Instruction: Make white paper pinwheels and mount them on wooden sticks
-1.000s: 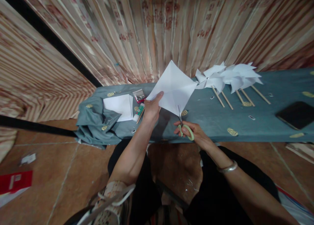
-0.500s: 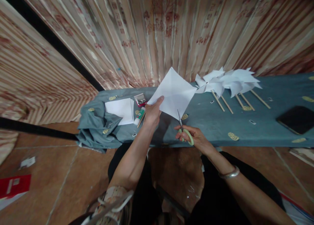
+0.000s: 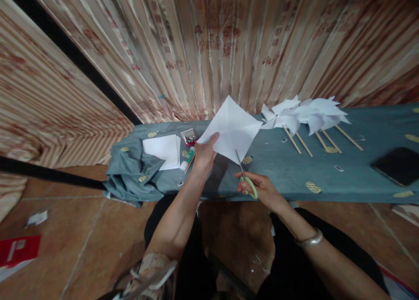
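My left hand [image 3: 207, 151] pinches the left corner of a white square sheet of paper [image 3: 231, 125], thumb on top. The sheet is held up in a diamond position, with faint creases crossing it. In my right hand [image 3: 257, 184] is a pair of scissors [image 3: 248, 186] with light green handles. Their blades meet the sheet at its lower corner, nearest me. How far the paper is cut there is too small to tell.
Several white paper pinwheels [image 3: 288, 112] on wooden sticks lie at the right on the cloth-covered bench [image 3: 281, 177]. A black flat object [image 3: 396, 165] lies beyond them. Left are stacked paper sheets [image 3: 162, 149], a small box of metal pins [image 3: 189, 137] and a green-and-white glue stick [image 3: 187, 158].
The scissor blades look closer together than before, still at the sheet's lower corner. The whole view has shifted slightly, and my left hand keeps the same hold.
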Demonstrator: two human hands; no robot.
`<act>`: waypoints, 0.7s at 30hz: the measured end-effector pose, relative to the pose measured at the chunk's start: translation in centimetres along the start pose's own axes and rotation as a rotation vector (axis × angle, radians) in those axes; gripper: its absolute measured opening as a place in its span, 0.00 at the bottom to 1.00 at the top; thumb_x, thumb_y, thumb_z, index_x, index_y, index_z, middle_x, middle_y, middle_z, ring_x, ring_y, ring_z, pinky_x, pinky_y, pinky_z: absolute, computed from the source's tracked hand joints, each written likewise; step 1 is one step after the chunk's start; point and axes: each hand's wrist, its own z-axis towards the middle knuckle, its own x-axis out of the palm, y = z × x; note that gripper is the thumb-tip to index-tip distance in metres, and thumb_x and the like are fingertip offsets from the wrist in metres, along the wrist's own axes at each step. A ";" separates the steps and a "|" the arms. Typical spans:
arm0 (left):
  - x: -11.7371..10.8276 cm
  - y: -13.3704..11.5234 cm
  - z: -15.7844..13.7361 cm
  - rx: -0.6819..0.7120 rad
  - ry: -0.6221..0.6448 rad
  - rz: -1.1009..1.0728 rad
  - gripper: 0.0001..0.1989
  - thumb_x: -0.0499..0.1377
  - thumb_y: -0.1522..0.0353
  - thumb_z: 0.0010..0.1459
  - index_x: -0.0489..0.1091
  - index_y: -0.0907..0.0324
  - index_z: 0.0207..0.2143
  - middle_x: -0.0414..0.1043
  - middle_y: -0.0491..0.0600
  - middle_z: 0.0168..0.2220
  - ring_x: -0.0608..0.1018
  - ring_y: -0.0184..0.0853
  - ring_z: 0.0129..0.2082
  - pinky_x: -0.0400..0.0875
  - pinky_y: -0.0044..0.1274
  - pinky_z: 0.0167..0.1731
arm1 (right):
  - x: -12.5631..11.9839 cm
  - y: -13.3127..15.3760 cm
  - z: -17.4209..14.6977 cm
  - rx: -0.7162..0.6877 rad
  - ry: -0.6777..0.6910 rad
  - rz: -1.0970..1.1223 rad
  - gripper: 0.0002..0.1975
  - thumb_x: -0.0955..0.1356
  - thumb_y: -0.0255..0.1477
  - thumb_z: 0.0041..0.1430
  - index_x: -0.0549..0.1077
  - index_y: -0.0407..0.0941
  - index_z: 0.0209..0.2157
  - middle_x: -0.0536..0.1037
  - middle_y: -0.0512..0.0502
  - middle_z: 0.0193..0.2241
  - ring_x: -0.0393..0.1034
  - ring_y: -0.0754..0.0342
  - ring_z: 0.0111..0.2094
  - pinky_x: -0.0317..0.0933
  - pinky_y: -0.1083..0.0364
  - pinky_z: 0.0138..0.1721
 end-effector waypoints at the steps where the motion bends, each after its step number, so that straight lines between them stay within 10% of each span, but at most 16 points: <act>1: 0.0 0.0 0.0 -0.005 -0.005 0.002 0.07 0.68 0.75 0.45 0.76 0.63 0.30 0.82 0.52 0.33 0.81 0.42 0.46 0.72 0.32 0.54 | 0.0 0.0 0.0 0.002 -0.004 0.000 0.29 0.74 0.51 0.44 0.78 0.44 0.42 0.76 0.49 0.24 0.67 0.58 0.25 0.64 0.56 0.29; 21: -0.7 1.5 0.1 0.018 0.100 0.048 0.17 0.72 0.68 0.38 0.76 0.63 0.32 0.81 0.54 0.35 0.82 0.42 0.38 0.74 0.33 0.46 | -0.1 0.8 -0.1 0.013 -0.049 0.011 0.27 0.76 0.49 0.42 0.78 0.44 0.40 0.76 0.51 0.24 0.69 0.57 0.25 0.66 0.56 0.30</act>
